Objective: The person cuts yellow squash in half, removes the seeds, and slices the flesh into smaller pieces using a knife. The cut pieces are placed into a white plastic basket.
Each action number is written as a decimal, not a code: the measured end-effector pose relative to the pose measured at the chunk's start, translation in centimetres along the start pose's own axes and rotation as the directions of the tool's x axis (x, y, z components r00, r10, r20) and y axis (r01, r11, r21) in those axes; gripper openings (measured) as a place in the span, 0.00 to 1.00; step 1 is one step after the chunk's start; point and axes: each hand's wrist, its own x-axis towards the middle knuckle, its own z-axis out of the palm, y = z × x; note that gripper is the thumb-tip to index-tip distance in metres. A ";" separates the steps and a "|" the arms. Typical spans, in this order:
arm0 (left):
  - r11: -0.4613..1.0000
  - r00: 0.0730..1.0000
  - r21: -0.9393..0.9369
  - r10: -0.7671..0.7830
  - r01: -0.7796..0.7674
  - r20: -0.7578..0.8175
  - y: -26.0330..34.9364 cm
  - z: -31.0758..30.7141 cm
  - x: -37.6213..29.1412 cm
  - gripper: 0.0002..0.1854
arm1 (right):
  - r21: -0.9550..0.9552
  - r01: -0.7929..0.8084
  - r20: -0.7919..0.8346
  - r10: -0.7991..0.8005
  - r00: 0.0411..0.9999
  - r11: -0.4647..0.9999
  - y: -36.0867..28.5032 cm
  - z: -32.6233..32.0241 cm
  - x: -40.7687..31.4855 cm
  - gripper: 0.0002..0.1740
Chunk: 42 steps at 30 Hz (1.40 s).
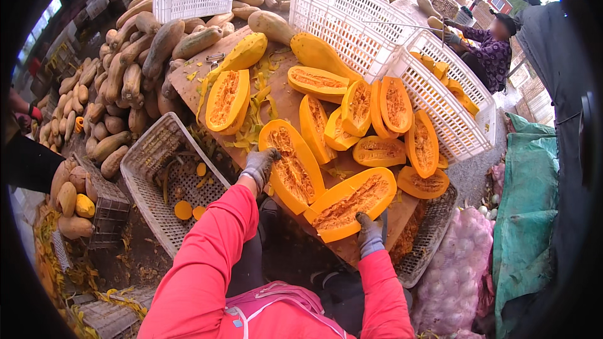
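My left hand (260,165), in a grey work glove, grips the left edge of a long pumpkin half (293,167), its seedy orange inside facing up. Another pumpkin half (353,202) is held from below right by my gloved right hand (370,233); the two halves meet at their lower ends. Beyond them, several cut halves, such as one (425,143) at the right, lie on the wooden board (395,226). A further half (228,101) lies at the board's left among peelings (258,113). Two peeled whole pumpkins (322,54) and a peeler (215,58) are at the far side.
White plastic crates (348,23) stand behind the board, one holding pumpkin pieces (440,69). A dirty crate (162,136) with round slices is at the left, unpeeled pumpkins (160,47) are heaped beyond, and a mesh sack (450,273) lies right. A person (490,54) sits at the upper right.
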 end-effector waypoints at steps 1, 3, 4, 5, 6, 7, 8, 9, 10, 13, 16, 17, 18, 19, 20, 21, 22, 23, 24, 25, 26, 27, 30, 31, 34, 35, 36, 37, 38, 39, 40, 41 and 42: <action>0.999 1.000 -0.020 -0.031 0.031 -0.001 -0.1 0.1 0.3 0.17 | 0.084 -0.056 -0.034 0.059 0.998 0.995 0.4 -0.6 -0.2 0.29; 0.995 0.996 -0.041 -0.088 0.088 0.016 -0.1 0.7 0.6 0.13 | 0.114 0.038 -0.065 -0.030 0.997 0.993 1.6 -1.5 -1.1 0.28; 0.988 0.994 -0.104 -0.110 0.112 0.019 -0.1 0.9 0.7 0.13 | 0.109 0.033 -0.085 -0.023 0.996 0.994 2.0 -1.8 -1.5 0.28; 0.986 0.991 -0.102 -0.133 0.132 -0.007 -0.1 1.2 0.9 0.14 | 0.097 0.023 -0.118 -0.011 0.993 0.995 2.2 -2.0 -1.8 0.27; 0.983 0.986 -0.085 -0.166 0.163 -0.030 0.0 1.3 1.1 0.16 | 0.106 0.029 -0.098 -0.019 0.995 0.994 2.4 -2.1 -2.1 0.26; 0.980 0.980 -0.070 -0.190 0.185 -0.056 0.0 1.4 1.6 0.17 | 0.104 0.022 -0.104 -0.011 0.994 0.994 2.6 -2.3 -2.4 0.24; 0.966 0.964 -0.038 -0.259 0.258 -0.062 -0.1 1.1 2.0 0.17 | 0.122 0.024 -0.092 -0.013 0.996 0.992 2.6 -2.4 -2.5 0.23; 0.973 0.970 -0.040 -0.230 0.227 -0.077 -0.2 1.1 2.7 0.18 | 0.113 0.013 -0.102 -0.001 0.995 0.994 2.6 -2.3 -2.5 0.23; 0.979 0.976 -0.041 -0.200 0.197 -0.090 -0.4 0.9 3.5 0.18 | 0.123 0.013 -0.096 -0.001 0.995 0.992 2.5 -2.4 -2.6 0.22; 0.996 0.985 -0.058 -0.073 0.065 -0.154 -0.7 0.3 6.7 0.22 | 0.131 -0.007 -0.076 0.017 0.997 0.991 2.1 -1.9 -2.3 0.24; 0.965 0.978 -0.247 0.033 -0.084 -0.205 -0.5 0.1 9.3 0.31 | 0.148 -0.011 -0.062 0.020 0.998 0.989 1.6 -1.2 -2.2 0.28; 0.944 0.979 -0.289 0.115 -0.160 -0.165 -0.4 -0.1 9.8 0.30 | 0.157 -0.025 -0.059 0.034 0.998 0.987 1.4 -1.0 -2.2 0.28; 0.959 0.974 -0.222 0.138 -0.176 -0.179 -0.6 0.0 10.0 0.28 | 0.168 -0.025 -0.058 0.035 0.998 0.985 1.3 -0.9 -2.3 0.28; 0.962 0.957 -0.148 0.197 -0.231 -0.214 -0.7 -0.2 10.1 0.26 | 0.168 -0.037 -0.082 0.052 0.995 0.985 1.2 -0.8 -2.2 0.28; 0.980 0.984 -0.100 0.170 -0.174 -0.054 -1.0 -0.1 10.0 0.26 | 0.145 -0.028 -0.080 0.040 0.996 0.989 1.1 -0.8 -2.2 0.29; 0.987 0.987 0.021 0.161 -0.160 -0.029 -1.3 0.0 9.8 0.25 | 0.145 -0.033 -0.104 0.048 0.993 0.989 1.1 -0.6 -2.0 0.29; 0.979 0.983 0.191 0.106 -0.077 -0.148 -1.6 0.2 9.6 0.25 | 0.135 -0.044 -0.129 0.062 0.990 0.990 1.1 -0.6 -1.9 0.29; 0.975 0.982 0.212 0.103 -0.068 -0.158 -1.8 0.4 9.4 0.30 | 0.124 -0.057 -0.152 0.076 0.985 0.991 1.1 -0.5 -1.8 0.30; 0.973 0.988 0.225 0.075 -0.043 -0.137 -1.8 0.5 9.2 0.35 | 0.124 -0.047 -0.127 0.063 0.990 0.991 1.2 -0.3 -1.7 0.29; 0.971 0.992 0.239 0.049 -0.020 -0.114 -1.6 0.6 9.1 0.40 | 0.127 -0.035 -0.101 0.048 0.994 0.991 1.1 -0.1 -1.6 0.29; 0.986 0.990 0.161 0.059 -0.038 -0.131 -1.4 0.9 8.9 0.36 | 0.138 0.003 -0.056 0.005 0.998 0.990 1.0 0.1 -1.5 0.28; 0.990 0.992 0.120 0.088 -0.077 -0.091 -1.1 1.0 8.9 0.35 | 0.118 0.018 -0.040 -0.013 0.999 0.993 0.7 0.5 -1.4 0.26; 0.979 0.976 0.025 0.205 -0.204 -0.078 -0.5 1.6 8.8 0.32 | 0.078 0.077 0.083 -0.084 0.993 0.994 -1.4 1.9 -1.1 0.22; 0.978 0.974 0.025 0.209 -0.208 -0.092 -0.5 1.6 8.9 0.32 | 0.075 0.060 0.127 -0.069 0.990 0.995 -2.7 2.7 -0.8 0.22; 0.976 0.974 -0.043 0.210 -0.214 -0.083 -0.9 1.2 10.6 0.25 | -0.028 0.066 0.291 -0.055 0.955 0.997 -7.9 6.8 1.2 0.22; 0.968 0.975 -0.118 0.213 -0.219 -0.063 -1.3 1.0 11.3 0.19 | -0.031 0.058 0.347 -0.044 0.937 0.998 -9.8 8.9 2.4 0.21; 0.936 0.958 -0.212 0.287 -0.281 -0.005 -1.6 0.7 12.3 0.14 | -0.081 0.061 0.410 -0.023 0.912 0.995 -11.4 11.2 3.3 0.21; 0.879 0.942 -0.469 0.226 -0.086 0.250 -1.5 0.1 13.3 0.09 | -0.052 0.025 0.484 0.004 0.875 0.998 -12.7 13.7 4.2 0.22; 0.745 0.806 -0.654 0.303 0.133 0.509 -1.0 -0.4 14.4 0.06 | -0.133 0.073 0.519 0.006 0.855 0.988 -13.9 16.6 5.2 0.24; 0.706 0.727 -0.692 0.393 0.154 0.563 -0.4 -0.1 15.6 0.08 | -0.123 0.122 0.571 -0.030 0.821 0.985 -14.4 19.2 5.7 0.24; 0.713 0.739 -0.694 0.414 0.099 0.531 0.4 0.1 16.4 0.14 | -0.256 0.163 0.567 0.012 0.823 0.953 -15.1 21.5 6.3 0.24; 0.750 0.899 -0.643 0.166 0.153 0.406 0.7 -0.1 16.1 0.09 | -0.362 0.198 0.580 0.054 0.813 0.911 -15.6 23.6 6.8 0.24; 0.768 0.937 -0.609 0.033 0.199 0.348 1.1 -0.2 15.4 0.09 | -0.438 0.244 0.603 0.082 0.794 0.865 -15.9 25.5 7.2 0.24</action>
